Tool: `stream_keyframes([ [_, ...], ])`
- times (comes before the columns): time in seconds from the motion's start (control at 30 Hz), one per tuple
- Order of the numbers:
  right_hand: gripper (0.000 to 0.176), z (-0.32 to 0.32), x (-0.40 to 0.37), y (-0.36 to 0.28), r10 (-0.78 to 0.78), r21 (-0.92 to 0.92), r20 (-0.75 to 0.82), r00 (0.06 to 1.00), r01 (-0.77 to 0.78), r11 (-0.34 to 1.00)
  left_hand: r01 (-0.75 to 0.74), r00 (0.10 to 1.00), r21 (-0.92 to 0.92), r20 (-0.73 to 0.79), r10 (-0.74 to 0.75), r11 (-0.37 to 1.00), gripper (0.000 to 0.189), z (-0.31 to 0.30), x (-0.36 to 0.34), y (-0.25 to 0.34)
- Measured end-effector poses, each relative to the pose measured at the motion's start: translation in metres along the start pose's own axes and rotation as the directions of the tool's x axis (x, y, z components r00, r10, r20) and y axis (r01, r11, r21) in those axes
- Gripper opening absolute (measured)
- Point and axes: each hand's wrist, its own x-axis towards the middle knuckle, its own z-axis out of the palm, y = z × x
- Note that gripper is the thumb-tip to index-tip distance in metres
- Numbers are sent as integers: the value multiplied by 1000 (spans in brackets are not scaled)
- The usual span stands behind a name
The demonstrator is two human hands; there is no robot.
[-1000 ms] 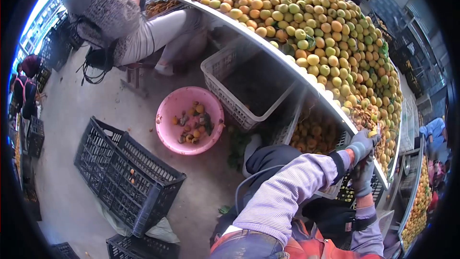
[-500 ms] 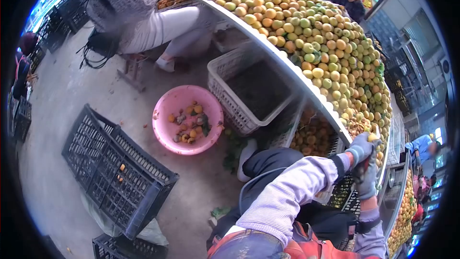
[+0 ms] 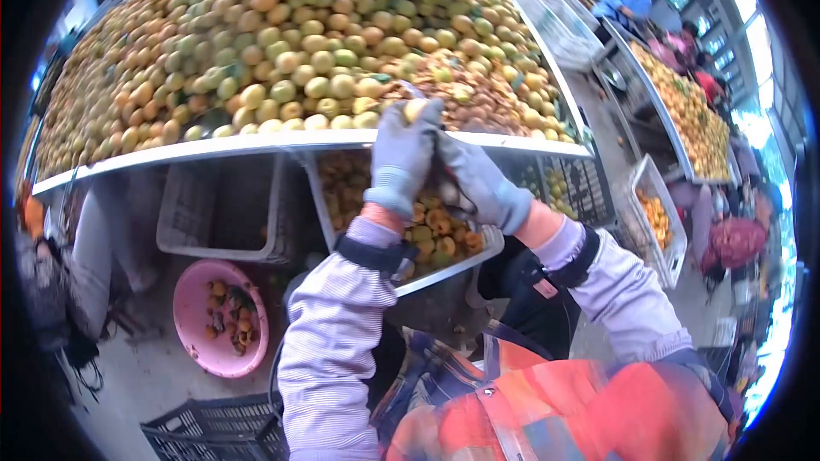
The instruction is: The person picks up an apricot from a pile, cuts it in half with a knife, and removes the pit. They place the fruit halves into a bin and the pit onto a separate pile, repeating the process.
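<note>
My left hand [image 3: 400, 158], in a grey work glove, is closed around a small yellow fruit [image 3: 415, 109] above the table's front rim. A thin pale strip like a blade shows just behind the fruit. Against it, my gloved right hand [image 3: 485, 183] is closed on a small tool with a dark red handle, mostly hidden by the fingers. Just beyond my hands lie cut fruit pieces [image 3: 465, 102], beside a large heap of whole green-to-orange fruit [image 3: 290, 51]. Below them stands a crate [image 3: 444, 277] of cut fruit.
The table's white rim [image 3: 213, 147] runs across in front of me. Below left are a grey crate [image 3: 213, 248], a pink basin [image 3: 190, 350] with fruit scraps and a black crate [image 3: 213, 427]. People work around another fruit table [image 3: 683, 111] at right; a person sits at far left.
My view has swung right, bringing the heap and both hands toward the middle. My hands stay together at the table's rim, the left one still holding a fruit.
</note>
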Motion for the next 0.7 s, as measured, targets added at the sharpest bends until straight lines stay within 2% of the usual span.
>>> stream_keyframes([
  [0.07,43,-10,3,0,14,95,47,999,-19,995,32,995,-216,98,-11,976,29,6,1,10],
  [0.1,46,-19,5,0,-6,131,154,988,-14,991,31,993,-312,119,6,949,21,12,6,4],
  [0.13,47,-21,6,0,55,258,167,984,-98,961,62,987,-403,158,3,913,21,16,10,0],
  [0.2,47,-30,11,7,29,367,222,975,-111,923,114,983,-484,181,-28,867,17,22,16,-6],
  [0.23,48,-31,16,13,-33,476,258,966,-97,874,129,982,-425,182,-55,896,18,23,19,-8],
  [0.27,47,-34,19,16,-71,527,286,956,-95,844,168,979,-478,183,-89,862,21,28,21,-10],
  [0.33,47,-37,26,22,-80,597,327,942,-141,790,-110,975,-372,139,173,922,27,31,22,-20],
  [0.37,48,-37,27,24,-100,628,335,937,-143,765,-34,967,-178,244,77,983,32,23,25,-22],
  [0.4,48,-38,32,30,-105,644,331,938,-143,752,-2,972,-178,230,43,984,37,27,22,-21],
  [0.47,49,-41,41,45,-143,747,449,882,-283,601,209,969,-392,203,-138,896,30,33,21,-19],
  [0.5,49,-43,39,39,-116,733,431,895,-273,623,212,956,-257,255,-145,943,38,25,27,-25],
  [0.53,49,-45,41,39,-136,735,452,882,-282,617,228,946,-250,284,-154,941,43,24,30,-23],
  [0.63,48,-46,41,36,-161,728,441,883,-247,639,130,952,-220,299,-60,967,51,29,22,-14],
  [0.67,48,-48,39,34,-163,735,432,887,-242,633,-44,944,-104,320,76,994,51,28,23,-13],
  [0.7,48,-48,35,28,-73,623,339,938,-165,765,0,947,-124,320,40,992,51,27,23,-13],
])
